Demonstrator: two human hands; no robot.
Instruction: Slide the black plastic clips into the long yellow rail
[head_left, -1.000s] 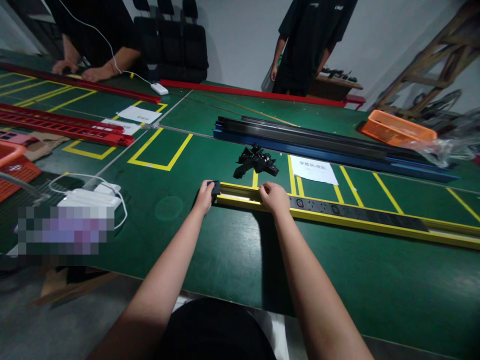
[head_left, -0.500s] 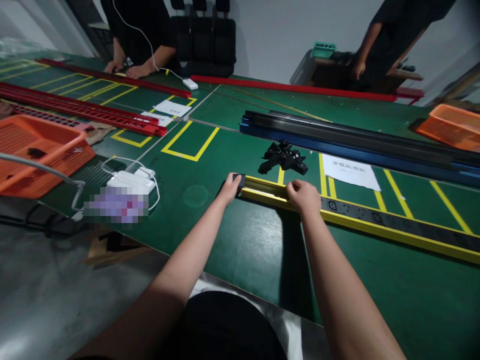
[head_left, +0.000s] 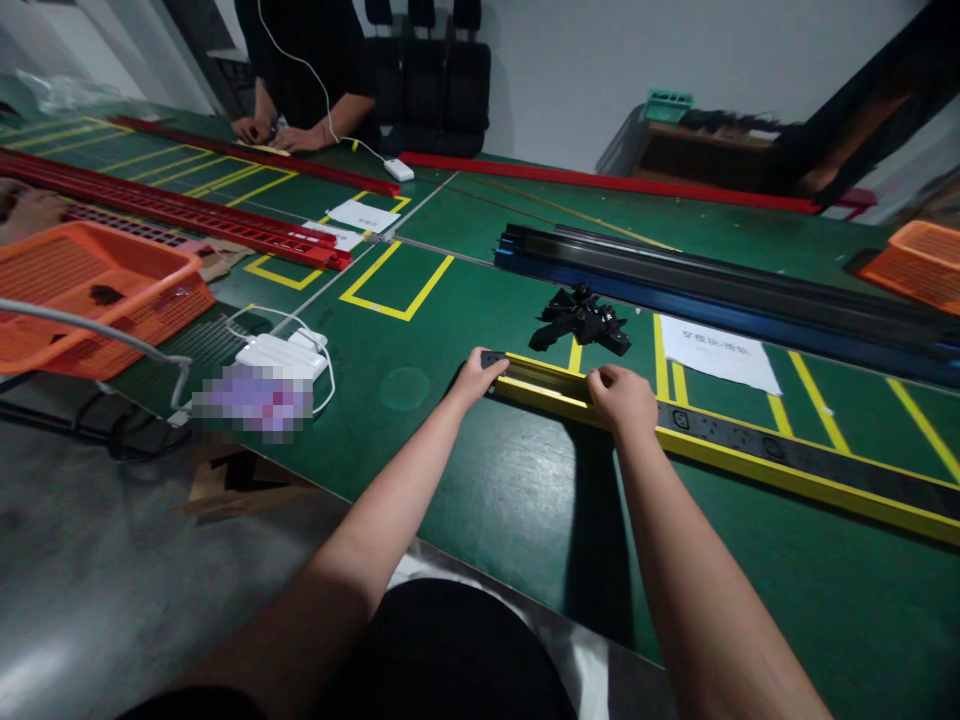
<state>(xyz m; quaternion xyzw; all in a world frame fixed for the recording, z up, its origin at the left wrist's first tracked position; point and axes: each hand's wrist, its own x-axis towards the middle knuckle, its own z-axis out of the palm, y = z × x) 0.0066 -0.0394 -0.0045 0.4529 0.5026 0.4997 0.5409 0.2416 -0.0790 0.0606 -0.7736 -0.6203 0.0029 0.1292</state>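
A long yellow metal rail (head_left: 757, 478) lies on the green table in front of me, with a row of black socket modules (head_left: 724, 433) set in its channel to the right. At the rail's left end, my left hand (head_left: 477, 376) is closed on a black socket module (head_left: 494, 358), its thumb on top. My right hand (head_left: 626, 400) rests on the rail just left of the row, fingers curled shut at the far edge; their tips are partly hidden. Between my hands the channel shows bare metal. Just beyond the rail lies a pile of small black parts (head_left: 581, 322).
Dark blue and black rails (head_left: 675, 280) lie behind, near a paper sheet (head_left: 720, 352). To the left are an orange basket (head_left: 135, 310), a white power strip (head_left: 281, 362) and red rails (head_left: 225, 215). A co-worker's hands (head_left: 277, 135) work across the table; another person leans at the right.
The black socket module under my left hand now sits lower and flatter in the rail's end. My view has turned slightly left. The person at the back right has leaned over to the right.
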